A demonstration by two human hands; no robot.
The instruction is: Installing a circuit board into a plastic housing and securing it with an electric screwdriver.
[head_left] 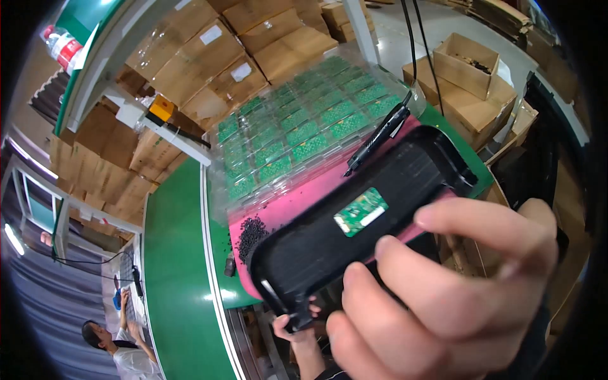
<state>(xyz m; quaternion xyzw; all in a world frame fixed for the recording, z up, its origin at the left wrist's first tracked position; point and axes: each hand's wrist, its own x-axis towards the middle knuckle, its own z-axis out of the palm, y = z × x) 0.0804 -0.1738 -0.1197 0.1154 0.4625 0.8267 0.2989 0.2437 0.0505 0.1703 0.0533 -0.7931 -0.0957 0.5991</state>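
A long black plastic housing (304, 253), shaped like a shallow tray, is tilted over the bench. Inside it lies a small green circuit board (361, 212) with a white strip along one edge. My left hand (299, 326) grips the housing's lower left end, thumb and fingers closed round it. Large in front, my right hand (443, 291) hovers by the near long side of the housing, fingers bent and spread apart. I see nothing between those fingers; the thumb is hidden, and I cannot tell whether the fingertips touch the rim.
Behind the housing, clear plastic trays (301, 130) of green boards rest on a pink mat (304, 196). A black electric screwdriver (380, 139) lies beside them. Small black parts (252, 235) form a pile at left. Cardboard boxes (209, 57) stand behind; a person (120, 345) works at far left.
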